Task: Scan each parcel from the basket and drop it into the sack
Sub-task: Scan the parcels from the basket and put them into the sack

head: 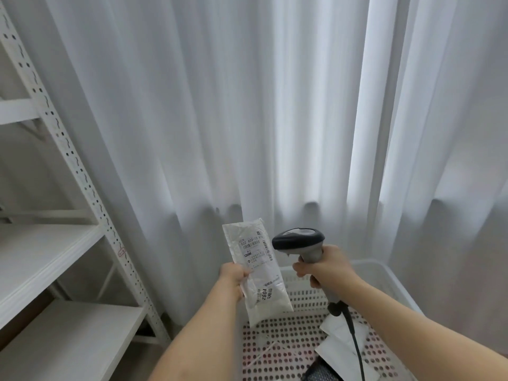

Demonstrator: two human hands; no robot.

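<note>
- Shelving unit (pixel 55 243): white perforated steel upright and boards, at 9 o'clock; its front post slants down toward the basket's left edge.
- Left hand (pixel 233 276): fingers curled, grasping the parcel's left edge near mid-length.
- Parcel (pixel 258 268): white poly mailer, held nearly upright above the basket's near-left corner, printed label facing the camera; its top edge stands free against the curtain.
- Barcode scanner (pixel 298 239): dark head just beside the parcel's upper right edge, at 3 o'clock of the label, not touching.
- Right hand (pixel 324 266): clenched around the scanner handle; cable hangs into the basket.
- Basket (pixel 390 281): white perforated plastic, 5 o'clock; flat white parcels (pixel 343 342) lie inside at right.
- Curtain (pixel 247 105): white, behind everything.
</note>
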